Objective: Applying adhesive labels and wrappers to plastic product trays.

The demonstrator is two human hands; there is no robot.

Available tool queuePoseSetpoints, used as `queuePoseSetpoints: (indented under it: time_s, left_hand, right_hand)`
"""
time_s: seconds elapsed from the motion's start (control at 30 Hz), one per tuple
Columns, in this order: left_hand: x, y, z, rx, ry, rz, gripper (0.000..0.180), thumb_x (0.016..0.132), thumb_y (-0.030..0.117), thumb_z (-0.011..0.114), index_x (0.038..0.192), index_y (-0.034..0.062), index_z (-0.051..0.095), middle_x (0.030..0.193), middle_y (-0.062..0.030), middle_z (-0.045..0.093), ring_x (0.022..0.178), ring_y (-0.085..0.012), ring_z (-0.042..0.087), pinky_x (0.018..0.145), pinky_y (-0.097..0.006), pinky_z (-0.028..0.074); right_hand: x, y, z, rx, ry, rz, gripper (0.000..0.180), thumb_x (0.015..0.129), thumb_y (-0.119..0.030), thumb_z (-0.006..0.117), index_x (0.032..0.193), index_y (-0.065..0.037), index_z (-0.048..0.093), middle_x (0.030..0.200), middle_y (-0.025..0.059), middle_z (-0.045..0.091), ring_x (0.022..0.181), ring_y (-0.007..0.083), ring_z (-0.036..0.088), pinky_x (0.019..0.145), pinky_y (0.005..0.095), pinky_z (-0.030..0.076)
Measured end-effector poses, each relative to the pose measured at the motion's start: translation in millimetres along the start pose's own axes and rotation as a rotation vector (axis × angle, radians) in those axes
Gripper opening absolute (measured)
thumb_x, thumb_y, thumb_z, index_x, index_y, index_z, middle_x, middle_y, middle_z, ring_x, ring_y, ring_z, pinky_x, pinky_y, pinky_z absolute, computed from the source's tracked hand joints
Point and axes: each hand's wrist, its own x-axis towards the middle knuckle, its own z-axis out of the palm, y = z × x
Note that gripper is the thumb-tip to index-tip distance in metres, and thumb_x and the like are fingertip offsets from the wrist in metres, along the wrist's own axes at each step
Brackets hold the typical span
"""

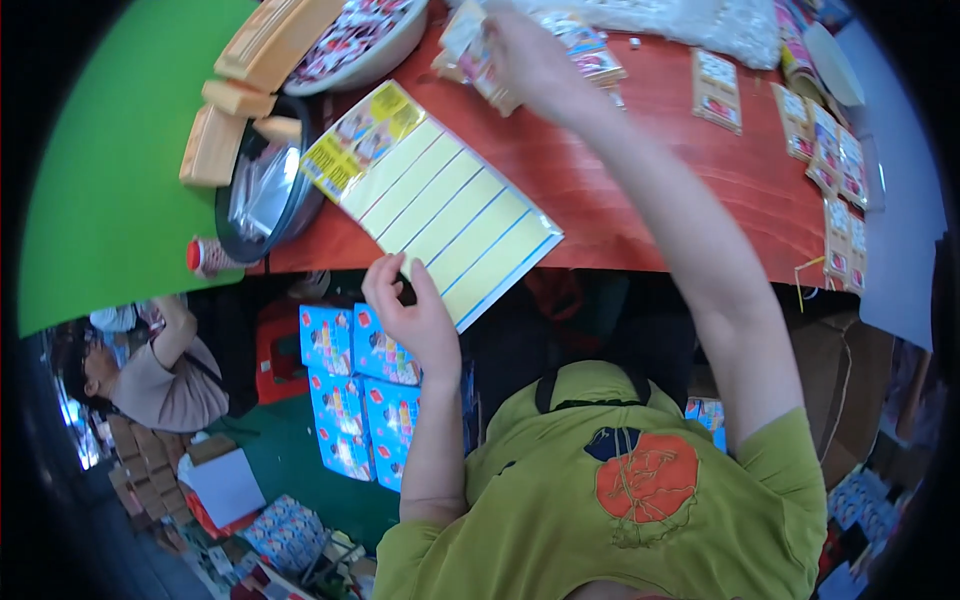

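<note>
A yellow backing card (455, 215) with ruled pale strips and a printed header lies slanted on the red table, its near corner past the edge. My left hand (408, 310) is beside its near-left side, fingers bent, thumb apart, holding nothing I can see; whether it touches the card I cannot tell. At the far side my right hand (525, 60) reaches into a pile of small flat printed packets (592, 58). Its fingers are closed on a small packet (470, 45), partly hidden by the hand.
Several similar packets (717, 88) lie to the right on the red table (640, 190). A white basin (385, 65), a dark bowl of clear film (262, 195) and orange plastic trays (270, 40) stand left. Blue boxes (340, 410) are stacked below. Another person (175, 375) sits at left.
</note>
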Motion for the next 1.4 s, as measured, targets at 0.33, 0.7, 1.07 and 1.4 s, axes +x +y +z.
queuePoseSetpoints:
  time_s: [0.33,0.7,1.07,1.4]
  left_hand:
    - [116,-71,11,-0.528,0.182,-0.369,0.038,0.094,0.01,0.065,0.122,-0.0131,0.055,0.104,-0.0129,0.065,0.089,-0.015,0.064,0.078,-0.025,0.051]
    - [103,-58,9,-0.883,-0.025,-0.518,0.02,0.087,0.002,0.07,0.104,-0.0083,0.067,0.088,-0.0058,0.068,0.069,-0.008,0.057,0.061,-0.021,0.047]
    - [96,-63,8,-0.366,-0.013,-0.116,0.008,0.089,0.0,0.065,0.093,-0.0064,0.069,0.089,-0.0065,0.067,0.076,-0.0118,0.062,0.07,-0.026,0.05]
    - [94,-73,20,-0.613,-0.044,-0.285,0.011,0.09,0.0,0.064,0.098,-0.0064,0.069,0.085,-0.0047,0.066,0.073,-0.0102,0.061,0.065,-0.023,0.049]
  right_hand:
    - [-11,-33,33,-0.651,-0.249,-0.314,0.03,0.088,-0.013,0.062,0.115,0.0,0.058,0.116,0.0221,0.058,0.112,0.0369,0.055,0.096,0.0471,0.044]
    - [-79,-74,129,-0.009,-0.34,-0.48,0.013,0.085,-0.006,0.062,0.095,0.002,0.067,0.095,0.0153,0.065,0.093,0.0333,0.064,0.081,0.0397,0.053]
    - [-78,-90,124,-0.292,-0.579,-0.409,0.013,0.082,-0.006,0.063,0.09,0.003,0.067,0.095,0.0167,0.066,0.09,0.0342,0.067,0.079,0.0397,0.055]
    - [-73,-74,131,-0.116,-0.42,-0.309,0.014,0.083,-0.011,0.065,0.09,0.0,0.067,0.085,0.0171,0.065,0.085,0.033,0.067,0.075,0.0411,0.055]
